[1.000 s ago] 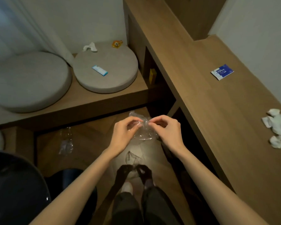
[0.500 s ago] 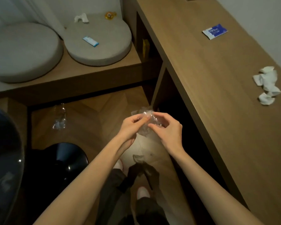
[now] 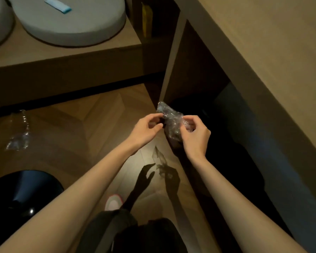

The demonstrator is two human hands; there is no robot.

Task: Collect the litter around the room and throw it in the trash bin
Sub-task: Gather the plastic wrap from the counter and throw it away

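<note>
A crumpled clear plastic wrapper (image 3: 170, 119) hangs in the air above the wooden floor, pinched from both sides. My left hand (image 3: 146, 128) grips its left edge and my right hand (image 3: 194, 136) grips its right side. A clear plastic bottle (image 3: 18, 132) lies on the floor at the left, under the bench edge. A small blue-and-white packet (image 3: 57, 5) rests on the round grey cushion (image 3: 71, 22). The black rounded bin (image 3: 20, 194) stands at the lower left, apart from both hands.
A low wooden bench (image 3: 66, 61) carries the cushions at the top. The long wooden desk (image 3: 263, 52) runs along the right, with a dark open space under it. A yellow item (image 3: 146, 21) stands in the shelf gap. My shoe (image 3: 113, 202) shows below.
The view has tipped further down and moved closer. Both hands, still holding the wrapper, have shifted right toward the desk's side panel. The desk-top litter has left the frame.
</note>
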